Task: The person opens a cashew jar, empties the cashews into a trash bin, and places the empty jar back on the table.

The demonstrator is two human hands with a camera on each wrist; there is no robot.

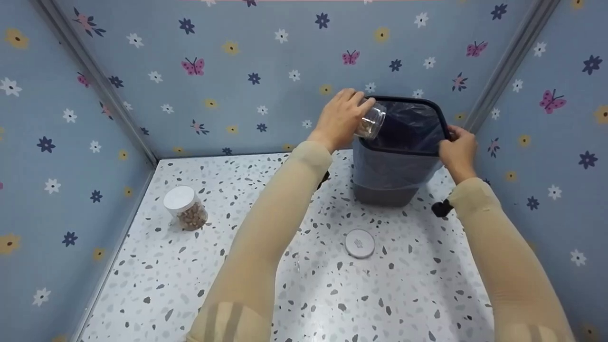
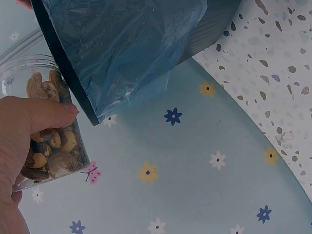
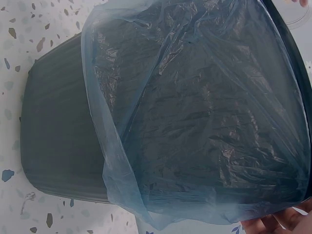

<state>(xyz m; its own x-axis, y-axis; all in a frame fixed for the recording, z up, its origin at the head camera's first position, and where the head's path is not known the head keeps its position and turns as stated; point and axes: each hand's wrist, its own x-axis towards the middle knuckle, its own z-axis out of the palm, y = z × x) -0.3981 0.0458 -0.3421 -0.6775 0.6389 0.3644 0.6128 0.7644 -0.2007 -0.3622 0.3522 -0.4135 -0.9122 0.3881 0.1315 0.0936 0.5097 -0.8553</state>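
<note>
My left hand (image 1: 341,118) grips a clear jar (image 1: 372,122) tilted over the left side of the trash can (image 1: 392,194), its mouth toward the opening. In the left wrist view the jar (image 2: 62,146) holds brown nut-like or dried mushroom-like pieces, with the thumb across its side. My right hand (image 1: 458,149) holds the can's black rim (image 1: 444,121) on the right. A thin bluish bag (image 3: 195,112) lines the can and folds down over its outside. In the right wrist view only some fingers (image 3: 278,222) show, below the rim.
A white round lid (image 1: 360,243) lies on the speckled tabletop (image 1: 332,294) in front of the can. To the left stands another jar (image 1: 192,214) with a white lid and brown contents. Flowered panels (image 1: 261,57) enclose the back and both sides.
</note>
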